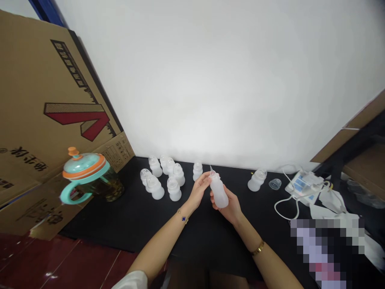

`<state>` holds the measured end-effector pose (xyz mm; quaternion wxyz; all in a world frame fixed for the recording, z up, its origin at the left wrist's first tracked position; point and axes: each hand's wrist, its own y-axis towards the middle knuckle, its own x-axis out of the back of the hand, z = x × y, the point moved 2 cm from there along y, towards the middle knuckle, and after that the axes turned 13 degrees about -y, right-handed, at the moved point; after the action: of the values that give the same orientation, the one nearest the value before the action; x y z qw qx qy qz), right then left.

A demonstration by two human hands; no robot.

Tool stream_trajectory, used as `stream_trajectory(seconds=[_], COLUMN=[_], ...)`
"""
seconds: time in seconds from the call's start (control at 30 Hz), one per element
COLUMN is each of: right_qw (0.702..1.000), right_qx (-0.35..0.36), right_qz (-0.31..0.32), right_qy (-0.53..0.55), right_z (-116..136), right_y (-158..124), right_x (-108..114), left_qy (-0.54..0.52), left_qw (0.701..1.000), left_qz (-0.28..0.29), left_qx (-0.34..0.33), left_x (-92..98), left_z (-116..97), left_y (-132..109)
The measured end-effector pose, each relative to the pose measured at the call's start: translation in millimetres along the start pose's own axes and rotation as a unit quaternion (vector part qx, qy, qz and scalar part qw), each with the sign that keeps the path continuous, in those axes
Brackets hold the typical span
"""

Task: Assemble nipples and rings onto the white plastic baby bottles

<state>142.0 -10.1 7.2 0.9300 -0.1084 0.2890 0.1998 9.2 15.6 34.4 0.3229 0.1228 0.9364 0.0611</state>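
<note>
over black table (120, 216), left hand (198, 190), right hand (227, 206) closed on one bottle (219, 192), nine others (174, 189)

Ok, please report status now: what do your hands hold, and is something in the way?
Left hand gripping neck of frosted white plastic bottle; right hand cradling its body. Similar bottles stand beyond, not touching.

The bottle (219, 192) is frosted white against a black table (210, 241) — a jug lid (84, 165) shows teal with orange bands, the tan box (51, 88) bears a red-and-black print, and the floor (60, 261) is glossy dark red.
</note>
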Motion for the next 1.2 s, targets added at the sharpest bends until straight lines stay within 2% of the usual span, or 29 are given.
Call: stream_trajectory(seconds=[0.17, 0.3, 0.37, 0.53, 0.73, 0.87, 1.07, 1.2], right_qw=[0.994, 0.968, 0.94, 0.843, 0.76, 0.698, 0.678, 0.7], right_qx=[0.037, 0.098, 0.123, 0.173, 0.217, 0.24, 0.226, 0.227], right_qz=[-0.072, -0.114, -0.125, -0.175, -0.233, -0.259, -0.235, -0.217], right_qy=[-0.072, -0.2, -0.292, -0.479, -0.567, -0.623, -0.659, -0.641], right_z=[-3, -5, -6, -2, 2, 2, -1, -2], right_y=[5, 7, 6, -1, -5, -6, -6, -7], right_x=[4, 11, 14, 13, 10, 9, 7, 7], left_qy=[0.01, 0.029, 0.029, 0.028, 0.036, 0.056, 0.041, 0.008], left_qw=[0.999, 0.996, 0.995, 0.995, 0.997, 0.997, 0.998, 0.998], left_qz=[-0.026, -0.062, -0.077, -0.076, -0.058, -0.049, -0.053, -0.061], left_qx=[-0.024, -0.058, -0.065, -0.054, -0.043, -0.01, 0.014, 0.031], left_x=[0.0, 1.9, 2.4, 0.7, -1.2, -5.0, -7.1, -5.3], left_z=[-2, -4, -5, -5, -5, -9, -7, -3], left_y=[1, 1, 1, 1, 1, -2, -4, -4])
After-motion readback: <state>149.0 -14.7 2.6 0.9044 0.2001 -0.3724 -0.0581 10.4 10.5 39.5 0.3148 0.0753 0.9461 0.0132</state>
